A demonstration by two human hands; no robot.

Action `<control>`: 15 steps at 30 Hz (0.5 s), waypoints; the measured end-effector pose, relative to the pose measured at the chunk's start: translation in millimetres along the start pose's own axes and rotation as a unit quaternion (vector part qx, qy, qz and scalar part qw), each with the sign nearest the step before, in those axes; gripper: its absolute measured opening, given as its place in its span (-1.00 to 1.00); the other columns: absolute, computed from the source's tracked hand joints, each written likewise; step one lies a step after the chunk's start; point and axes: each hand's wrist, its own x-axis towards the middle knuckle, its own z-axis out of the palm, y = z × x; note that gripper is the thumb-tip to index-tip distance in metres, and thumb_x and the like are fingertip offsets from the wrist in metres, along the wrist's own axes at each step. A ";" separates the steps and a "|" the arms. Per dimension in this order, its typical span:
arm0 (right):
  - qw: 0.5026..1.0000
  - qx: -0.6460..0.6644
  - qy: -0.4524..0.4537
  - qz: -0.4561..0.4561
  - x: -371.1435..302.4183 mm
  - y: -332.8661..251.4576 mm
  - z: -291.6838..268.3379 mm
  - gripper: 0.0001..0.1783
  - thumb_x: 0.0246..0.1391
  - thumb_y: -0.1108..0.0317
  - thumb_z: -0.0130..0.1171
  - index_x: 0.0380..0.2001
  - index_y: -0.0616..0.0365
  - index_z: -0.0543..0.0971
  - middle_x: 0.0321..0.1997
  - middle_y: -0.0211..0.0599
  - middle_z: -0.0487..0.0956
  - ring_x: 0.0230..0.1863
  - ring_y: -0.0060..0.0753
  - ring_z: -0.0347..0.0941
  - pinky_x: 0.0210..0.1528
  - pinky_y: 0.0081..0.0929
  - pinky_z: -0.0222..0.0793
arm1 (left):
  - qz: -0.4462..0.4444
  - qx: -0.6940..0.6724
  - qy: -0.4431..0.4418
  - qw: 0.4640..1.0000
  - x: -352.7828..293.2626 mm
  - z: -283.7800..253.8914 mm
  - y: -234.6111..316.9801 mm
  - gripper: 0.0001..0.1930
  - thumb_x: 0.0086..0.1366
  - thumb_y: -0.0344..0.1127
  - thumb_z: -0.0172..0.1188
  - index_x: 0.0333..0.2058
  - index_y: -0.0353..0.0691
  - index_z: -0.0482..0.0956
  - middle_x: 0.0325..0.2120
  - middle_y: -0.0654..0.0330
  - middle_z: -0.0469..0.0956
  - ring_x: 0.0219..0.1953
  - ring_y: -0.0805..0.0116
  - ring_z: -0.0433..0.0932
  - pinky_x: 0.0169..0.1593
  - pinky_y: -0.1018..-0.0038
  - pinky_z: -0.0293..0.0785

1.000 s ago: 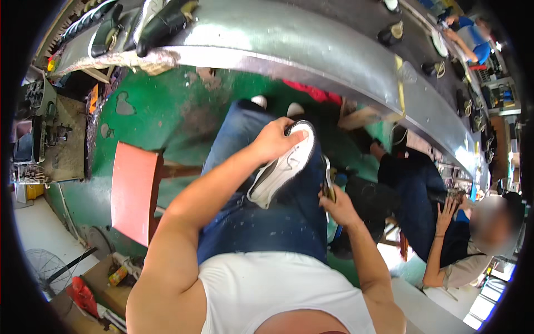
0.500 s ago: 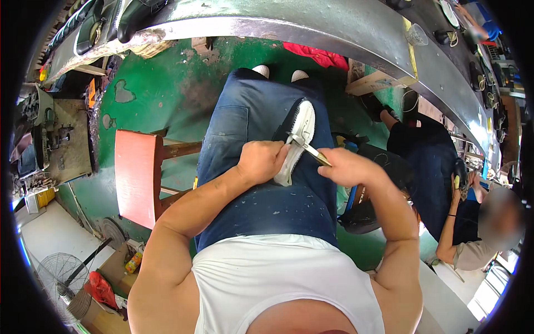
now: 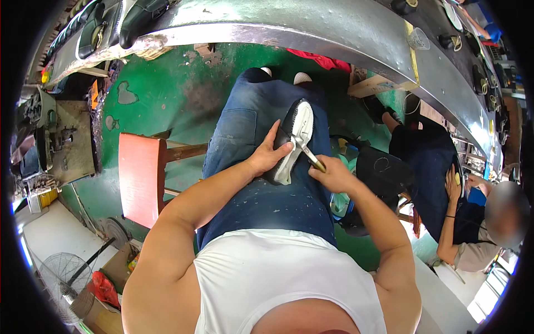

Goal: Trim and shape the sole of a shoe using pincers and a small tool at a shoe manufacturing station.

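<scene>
Your left hand (image 3: 269,157) just uncurled, fingers apart, thumb touching the bottom-up shoe (image 3: 302,121) on your blue pants (image 3: 261,209), so your hold may be looser. The metal tool (image 3: 307,152) meets the shoe; your right hand (image 3: 331,174) grips its handle.

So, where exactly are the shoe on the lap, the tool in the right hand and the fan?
Shoe (image 3: 302,119): head view, on the broad end of its white area.
Tool (image 3: 307,152): head view, on its metal shaft.
Fan (image 3: 65,286): head view, near the middle of its wire cage.
</scene>
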 end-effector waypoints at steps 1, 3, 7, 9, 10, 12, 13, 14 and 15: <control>0.993 0.050 -0.076 0.069 -1.6 -5.2 -11.0 -0.78 0.11 0.30 0.24 -0.27 0.22 0.53 -0.38 0.01 0.62 -0.19 -0.01 0.60 -0.15 -0.16 0.46 | 0.014 0.060 0.024 0.998 5.0 2.4 -1.8 -0.01 0.34 -0.03 0.26 0.49 -0.07 -0.26 0.38 -0.16 0.09 0.42 0.06 0.08 0.42 0.29 0.04; 0.979 -0.164 0.097 -0.073 -0.5 0.0 -12.6 -0.78 0.13 0.30 0.23 -0.28 0.24 0.53 -0.41 -0.01 0.61 -0.25 -0.07 0.61 -0.20 -0.20 0.48 | 0.028 0.120 0.046 0.991 12.2 3.9 -5.8 -0.03 0.34 -0.04 0.26 0.48 -0.08 -0.23 0.36 -0.18 0.12 0.42 0.03 0.08 0.42 0.27 0.04; 0.862 -0.356 0.252 -0.259 21.9 21.0 -20.8 -0.76 0.17 0.28 0.18 -0.32 0.28 0.51 -0.52 -0.11 0.58 -0.47 -0.16 0.60 -0.36 -0.27 0.52 | 0.047 0.262 0.123 0.956 11.3 12.6 -11.3 -0.10 0.35 -0.09 0.22 0.48 -0.11 -0.15 0.34 -0.19 0.13 0.36 -0.12 0.17 0.41 0.24 0.06; 0.962 -0.220 0.101 -0.128 28.3 -0.3 -39.7 -0.76 0.17 0.27 0.18 -0.32 0.28 0.52 -0.54 -0.15 0.58 -0.52 -0.20 0.58 -0.40 -0.27 0.52 | 0.074 0.280 0.131 0.948 7.9 12.4 -11.4 -0.13 0.37 -0.11 0.19 0.47 -0.11 -0.15 0.34 -0.21 0.12 0.35 -0.13 0.19 0.40 0.26 0.08; 0.996 -0.070 -0.054 0.019 28.7 -9.4 -43.7 -0.75 0.17 0.26 0.18 -0.33 0.28 0.53 -0.55 -0.19 0.58 -0.56 -0.23 0.57 -0.44 -0.27 0.51 | 0.101 0.299 0.133 0.940 4.9 12.0 -11.1 -0.16 0.39 -0.14 0.16 0.47 -0.12 -0.15 0.35 -0.22 0.10 0.33 -0.14 0.22 0.39 0.27 0.10; 0.997 0.074 -0.012 0.032 33.9 11.1 -18.8 -0.72 0.18 0.22 0.20 -0.31 0.27 0.55 -0.49 -0.25 0.63 -0.52 -0.38 0.56 -0.45 -0.37 0.45 | 0.118 0.302 0.123 0.938 3.9 13.1 -7.1 -0.19 0.41 -0.18 0.13 0.47 -0.10 -0.15 0.36 -0.23 0.07 0.33 -0.18 0.23 0.38 0.28 0.14; 0.994 0.105 0.023 0.019 37.4 26.0 0.2 -0.72 0.18 0.22 0.20 -0.30 0.27 0.56 -0.49 -0.25 0.63 -0.52 -0.39 0.55 -0.45 -0.38 0.44 | 0.133 0.307 0.114 0.936 4.4 13.6 -5.2 -0.21 0.42 -0.22 0.10 0.47 -0.08 -0.15 0.37 -0.25 0.04 0.32 -0.21 0.23 0.37 0.29 0.17; 0.989 0.135 0.055 0.004 36.3 23.6 14.4 -0.73 0.19 0.22 0.20 -0.28 0.26 0.56 -0.49 -0.26 0.63 -0.51 -0.41 0.55 -0.44 -0.40 0.43 | 0.134 0.305 0.116 0.936 4.4 13.4 -4.7 -0.21 0.42 -0.22 0.10 0.47 -0.08 -0.15 0.37 -0.25 0.04 0.32 -0.21 0.23 0.37 0.29 0.17; 0.989 0.125 0.081 -0.005 32.9 22.0 21.6 -0.72 0.19 0.22 0.20 -0.23 0.26 0.58 -0.49 -0.27 0.62 -0.49 -0.42 0.55 -0.42 -0.40 0.43 | 0.160 0.371 0.123 0.907 4.9 13.6 -4.1 -0.23 0.42 -0.24 0.08 0.47 -0.01 -0.14 0.36 -0.27 0.04 0.28 -0.26 0.28 0.34 0.25 0.23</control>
